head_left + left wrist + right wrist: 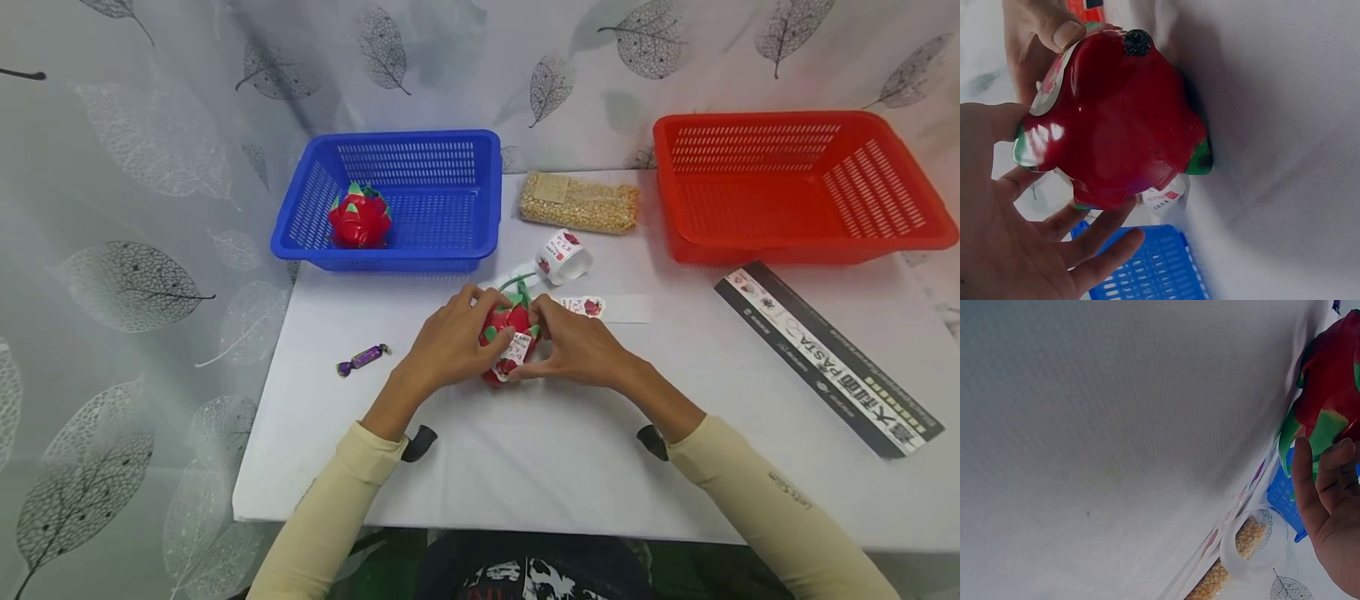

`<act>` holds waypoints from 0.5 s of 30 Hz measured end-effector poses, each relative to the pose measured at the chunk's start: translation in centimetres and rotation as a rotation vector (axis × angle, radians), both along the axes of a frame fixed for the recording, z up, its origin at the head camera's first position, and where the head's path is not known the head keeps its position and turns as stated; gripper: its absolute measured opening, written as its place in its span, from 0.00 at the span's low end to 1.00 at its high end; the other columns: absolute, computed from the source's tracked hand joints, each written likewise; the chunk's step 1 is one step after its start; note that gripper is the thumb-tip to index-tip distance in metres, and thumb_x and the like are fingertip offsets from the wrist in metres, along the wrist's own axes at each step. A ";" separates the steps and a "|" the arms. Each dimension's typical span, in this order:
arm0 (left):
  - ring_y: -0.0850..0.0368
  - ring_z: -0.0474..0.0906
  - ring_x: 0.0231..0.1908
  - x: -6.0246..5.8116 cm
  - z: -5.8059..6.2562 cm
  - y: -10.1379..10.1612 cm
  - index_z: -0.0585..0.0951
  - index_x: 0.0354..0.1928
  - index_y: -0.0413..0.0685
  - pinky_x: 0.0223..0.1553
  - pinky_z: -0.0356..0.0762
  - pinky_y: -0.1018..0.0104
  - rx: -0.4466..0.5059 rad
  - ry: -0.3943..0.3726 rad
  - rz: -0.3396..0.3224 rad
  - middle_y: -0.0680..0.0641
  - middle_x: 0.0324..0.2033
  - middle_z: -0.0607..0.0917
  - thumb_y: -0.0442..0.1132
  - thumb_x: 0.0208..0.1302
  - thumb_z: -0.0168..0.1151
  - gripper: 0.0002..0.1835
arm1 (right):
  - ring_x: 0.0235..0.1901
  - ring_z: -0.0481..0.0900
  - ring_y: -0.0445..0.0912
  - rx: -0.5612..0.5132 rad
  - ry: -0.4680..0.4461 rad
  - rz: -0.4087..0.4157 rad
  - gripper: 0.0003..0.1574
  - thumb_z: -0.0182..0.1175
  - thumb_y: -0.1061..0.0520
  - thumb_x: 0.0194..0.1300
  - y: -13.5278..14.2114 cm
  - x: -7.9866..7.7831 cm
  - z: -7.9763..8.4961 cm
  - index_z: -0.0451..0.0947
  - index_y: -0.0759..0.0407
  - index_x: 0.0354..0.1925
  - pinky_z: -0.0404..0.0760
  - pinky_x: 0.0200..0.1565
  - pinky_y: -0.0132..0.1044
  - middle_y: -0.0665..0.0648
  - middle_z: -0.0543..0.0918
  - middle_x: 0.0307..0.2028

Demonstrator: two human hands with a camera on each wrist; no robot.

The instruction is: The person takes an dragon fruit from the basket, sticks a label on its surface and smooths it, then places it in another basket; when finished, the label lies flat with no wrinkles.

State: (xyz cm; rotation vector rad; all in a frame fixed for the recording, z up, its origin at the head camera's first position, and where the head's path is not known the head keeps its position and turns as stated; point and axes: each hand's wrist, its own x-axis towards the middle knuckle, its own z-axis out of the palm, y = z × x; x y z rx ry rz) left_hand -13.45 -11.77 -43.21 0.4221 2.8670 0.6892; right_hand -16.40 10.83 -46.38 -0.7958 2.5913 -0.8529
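A red dragon fruit (516, 317) with green tips stands on the white table between the two hands. My left hand (459, 340) holds it from the left, its fingers spread around the side in the left wrist view. My right hand (581, 343) grips the right side. On the front of the fruit is a white label (513, 358) with a fruit picture; the right thumb (1067, 35) is at its edge in the left wrist view. Just behind lies a roll of labels (562, 254), its unrolled strip (628, 309) passing behind the right hand.
A blue basket (483, 212) at the back left contains another dragon fruit (360, 218). A red basket (780, 200) stands back right, with a bag of yellow kernels (579, 202) between them. A black pasta box (828, 358) lies right; a purple-wrapped candy (363, 359) lies left.
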 end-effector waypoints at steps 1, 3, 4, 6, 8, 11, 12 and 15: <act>0.49 0.77 0.54 0.0 0.0 0.0 0.74 0.68 0.60 0.54 0.84 0.49 -0.002 -0.003 -0.004 0.46 0.58 0.75 0.55 0.74 0.60 0.24 | 0.36 0.76 0.46 -0.003 -0.001 0.002 0.53 0.82 0.28 0.47 0.0 0.0 0.0 0.65 0.50 0.57 0.77 0.34 0.39 0.55 0.79 0.39; 0.49 0.76 0.55 0.0 0.1 -0.2 0.73 0.69 0.60 0.54 0.84 0.48 0.001 -0.016 -0.017 0.46 0.59 0.74 0.56 0.75 0.60 0.25 | 0.37 0.76 0.46 -0.004 -0.003 0.008 0.53 0.81 0.27 0.48 0.0 0.1 0.1 0.65 0.50 0.57 0.78 0.35 0.39 0.54 0.79 0.40; 0.48 0.76 0.56 0.0 0.2 -0.4 0.73 0.70 0.60 0.55 0.84 0.48 0.008 -0.030 -0.026 0.46 0.60 0.74 0.57 0.75 0.60 0.26 | 0.37 0.76 0.46 -0.005 -0.010 0.012 0.53 0.80 0.26 0.48 -0.1 0.1 0.2 0.65 0.50 0.58 0.77 0.34 0.39 0.54 0.79 0.40; 0.49 0.75 0.58 0.1 0.4 -0.8 0.71 0.72 0.62 0.56 0.84 0.48 0.030 -0.074 -0.047 0.46 0.62 0.72 0.59 0.73 0.62 0.30 | 0.38 0.76 0.46 -0.003 -0.025 0.020 0.53 0.78 0.24 0.50 -0.1 0.0 0.3 0.65 0.50 0.58 0.78 0.35 0.39 0.54 0.79 0.41; 0.49 0.73 0.62 0.2 0.6 -1.4 0.68 0.76 0.65 0.59 0.84 0.48 0.056 -0.131 -0.074 0.47 0.66 0.70 0.62 0.71 0.65 0.36 | 0.39 0.77 0.45 -0.003 -0.049 0.026 0.51 0.75 0.23 0.53 -0.1 -0.1 0.5 0.65 0.50 0.57 0.79 0.35 0.39 0.54 0.80 0.42; 0.48 0.69 0.70 0.3 0.8 -2.2 0.63 0.80 0.69 0.64 0.82 0.47 0.094 -0.206 -0.110 0.49 0.73 0.65 0.64 0.65 0.71 0.45 | 0.38 0.77 0.46 -0.042 -0.114 0.032 0.43 0.74 0.27 0.58 0.1 -0.5 0.8 0.67 0.49 0.54 0.80 0.34 0.39 0.54 0.80 0.40; 0.48 0.68 0.72 0.3 0.8 -2.3 0.62 0.81 0.69 0.65 0.81 0.47 0.103 -0.222 -0.120 0.50 0.75 0.63 0.64 0.63 0.73 0.48 | 0.37 0.77 0.47 -0.060 -0.132 0.036 0.41 0.74 0.29 0.60 0.2 -0.7 0.9 0.67 0.50 0.54 0.79 0.34 0.39 0.54 0.80 0.38; 0.46 0.64 0.75 0.3 0.7 -2.5 0.60 0.83 0.70 0.66 0.79 0.45 0.112 -0.234 -0.141 0.49 0.78 0.60 0.62 0.59 0.77 0.53 | 0.34 0.76 0.47 -0.116 -0.174 0.042 0.33 0.74 0.35 0.64 0.5 -1.0 0.9 0.68 0.51 0.51 0.77 0.33 0.39 0.54 0.78 0.35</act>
